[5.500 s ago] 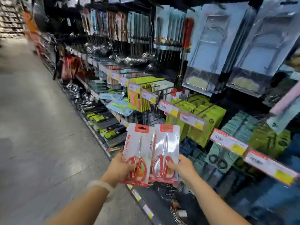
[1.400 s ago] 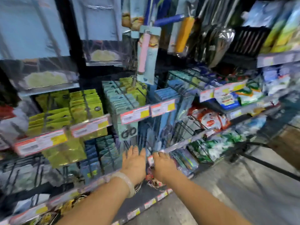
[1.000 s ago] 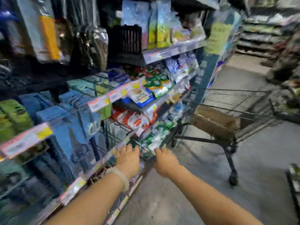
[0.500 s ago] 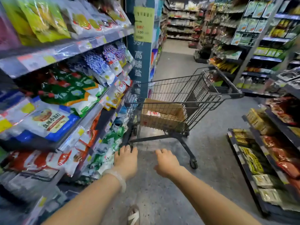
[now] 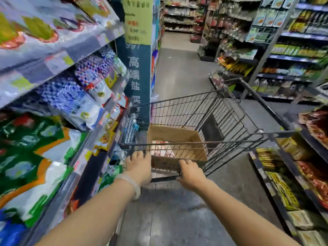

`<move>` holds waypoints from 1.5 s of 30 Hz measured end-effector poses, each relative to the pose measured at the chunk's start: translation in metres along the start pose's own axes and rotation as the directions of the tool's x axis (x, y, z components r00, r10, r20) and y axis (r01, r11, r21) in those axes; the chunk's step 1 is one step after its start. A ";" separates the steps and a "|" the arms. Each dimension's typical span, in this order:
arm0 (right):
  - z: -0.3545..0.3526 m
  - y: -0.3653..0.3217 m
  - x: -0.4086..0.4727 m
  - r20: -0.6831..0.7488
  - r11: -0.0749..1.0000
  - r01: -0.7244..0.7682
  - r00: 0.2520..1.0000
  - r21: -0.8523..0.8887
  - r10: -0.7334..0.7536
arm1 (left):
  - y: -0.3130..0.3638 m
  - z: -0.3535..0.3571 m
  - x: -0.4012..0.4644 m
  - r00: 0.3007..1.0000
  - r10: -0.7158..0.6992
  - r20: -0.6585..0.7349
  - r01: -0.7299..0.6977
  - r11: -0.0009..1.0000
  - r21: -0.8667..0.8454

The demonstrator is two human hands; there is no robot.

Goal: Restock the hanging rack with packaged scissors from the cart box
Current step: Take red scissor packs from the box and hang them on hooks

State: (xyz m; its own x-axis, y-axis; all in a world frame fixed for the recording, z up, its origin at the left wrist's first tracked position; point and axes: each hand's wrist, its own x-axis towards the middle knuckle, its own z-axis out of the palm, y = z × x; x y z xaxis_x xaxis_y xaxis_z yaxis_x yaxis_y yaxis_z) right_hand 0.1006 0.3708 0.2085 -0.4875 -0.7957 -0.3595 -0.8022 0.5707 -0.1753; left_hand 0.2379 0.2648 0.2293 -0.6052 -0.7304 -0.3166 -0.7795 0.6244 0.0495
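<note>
A: Scissors packs (image 5: pixel 162 148), where?
B: Inside the cardboard box (image 5: pixel 186 139), which sits in the basket of the wire cart (image 5: pixel 230 118). Seen through the mesh only: pale cards with red or pink marks, lying flat. Blurry, so no count and no blade detail.

A: Box?
B: Brown, open-topped, against the near end of the basket, nearer the left side. Looks only part full, though the near wall hides the bottom.

A: Hands?
B: Left hand (image 5: pixel 140 166) is at the near left end of the cart, fingers spread and loose, empty, with a pale bracelet (image 5: pixel 132 185) on the wrist. Right hand (image 5: pixel 190 172) has its fingers curled down by the dark bar at the cart's low near edge. Cannot tell whether it grips that bar or just rests on it. No pack in either hand.

A: Step?
B: My read: a fetch trip, reaching for more stock. Nothing picked yet.

A: Next?
B: Hands probably need to rise over the basket rim and go down into the box, since the mesh blocks a straight reach. Then pinch a few cards by the edges.

A: Rack?
B: Not in view. On the left is a shelf (image 5: pixel 58 55) of bagged goods, with aisle floor ahead.
</note>
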 end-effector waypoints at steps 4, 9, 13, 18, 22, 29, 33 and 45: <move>-0.025 0.003 0.055 -0.022 1.000 -0.015 1.000 0.027 0.015 | 0.001 -0.019 0.058 1.000 -0.009 0.017 0.009 1.000 -0.027; -0.054 0.010 0.139 -0.006 0.999 0.004 1.000 0.048 -0.004 | 0.001 -0.028 0.130 0.999 -0.031 0.042 0.034 0.997 -0.063; -0.055 0.015 0.228 0.060 0.995 0.009 0.998 0.099 -0.015 | -0.004 -0.024 0.198 0.996 -0.055 0.071 0.065 0.987 -0.148; -0.037 0.037 0.332 0.260 0.990 -0.034 0.966 0.139 -0.004 | -0.004 -0.010 0.290 0.955 -0.135 0.264 0.202 0.948 -0.246; -0.011 0.062 0.397 0.377 0.986 -0.063 0.926 0.154 0.001 | 0.007 0.012 0.355 0.907 -0.144 0.395 0.263 0.928 -0.264; 0.079 0.097 0.472 0.563 0.933 -0.266 0.822 0.243 0.088 | 0.029 0.083 0.417 0.835 -0.075 0.546 0.346 0.842 -0.413; 0.129 0.105 0.500 0.624 0.910 -0.332 0.774 0.249 0.112 | 0.034 0.103 0.437 0.818 0.019 0.576 0.371 0.747 -0.552; 0.176 0.119 0.528 0.714 0.624 -0.703 0.625 0.340 0.315 | 0.030 0.141 0.451 0.615 -0.217 0.758 0.731 0.516 -0.446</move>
State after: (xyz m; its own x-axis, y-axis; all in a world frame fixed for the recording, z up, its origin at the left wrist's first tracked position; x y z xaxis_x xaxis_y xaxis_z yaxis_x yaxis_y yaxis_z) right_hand -0.1918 0.0548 -0.1631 -0.3116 -0.1726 -0.9344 -0.0405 0.9849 -0.1685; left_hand -0.0360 -0.0068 -0.0458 -0.0807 -0.3755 -0.9233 -0.9169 -0.3354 0.2166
